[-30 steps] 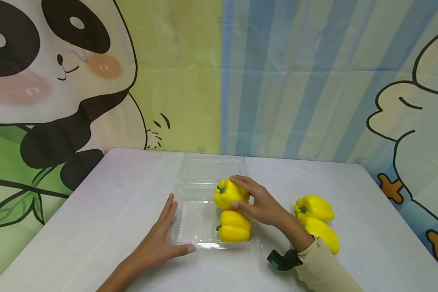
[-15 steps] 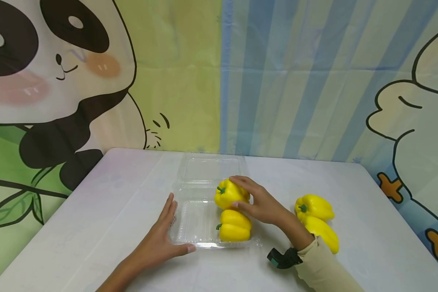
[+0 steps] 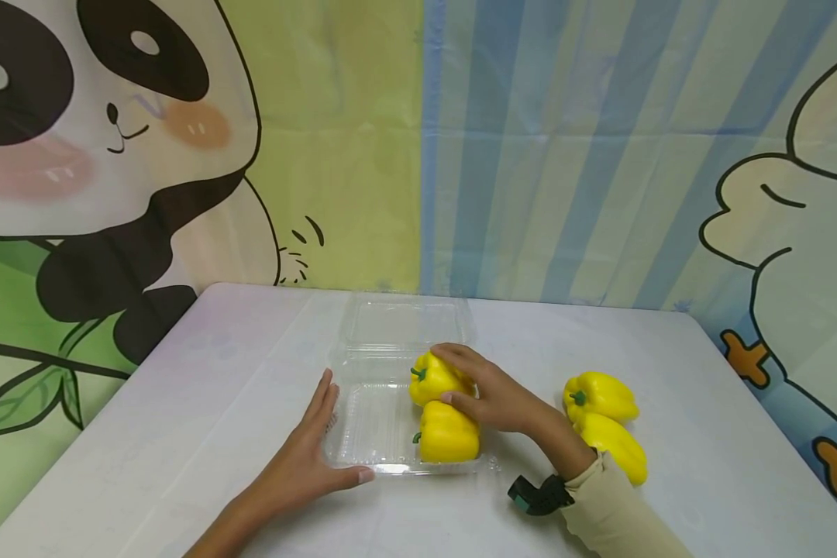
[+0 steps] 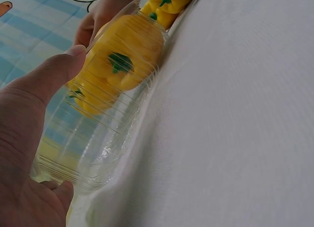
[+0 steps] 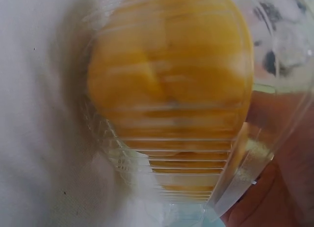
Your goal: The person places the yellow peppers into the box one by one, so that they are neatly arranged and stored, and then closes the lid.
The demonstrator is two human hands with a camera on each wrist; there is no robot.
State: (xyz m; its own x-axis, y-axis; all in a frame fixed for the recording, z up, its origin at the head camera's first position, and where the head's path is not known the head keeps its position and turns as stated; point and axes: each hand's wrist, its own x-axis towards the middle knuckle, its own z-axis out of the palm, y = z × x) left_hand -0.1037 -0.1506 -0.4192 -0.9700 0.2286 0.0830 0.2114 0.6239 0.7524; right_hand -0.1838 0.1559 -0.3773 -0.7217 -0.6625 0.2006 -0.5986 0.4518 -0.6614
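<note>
A clear plastic clamshell container [image 3: 370,434] lies on the table with its lid [image 3: 404,322] folded back. Two yellow bell peppers with green stems are along its right side. My right hand [image 3: 502,395] grips the rear bell pepper [image 3: 428,380], thumb near, fingers over its top. It touches the front bell pepper [image 3: 449,438], which rests in the tray. My left hand [image 3: 300,457] steadies the container's left side with fairly straight fingers, thumb at the front edge. The left wrist view shows that thumb [image 4: 64,70] on the rim. A blurred pepper [image 5: 171,65] fills the right wrist view behind ribbed plastic.
Two more yellow bell peppers, a rear one [image 3: 603,395] and a nearer one [image 3: 621,449], lie touching on the table to the right, beside my right forearm. A printed curtain [image 3: 530,155] hangs behind the white table [image 3: 181,434].
My right hand has brought the rear bell pepper slightly down and nearer, against the front one, which has tilted a little. My left hand has stayed in place.
</note>
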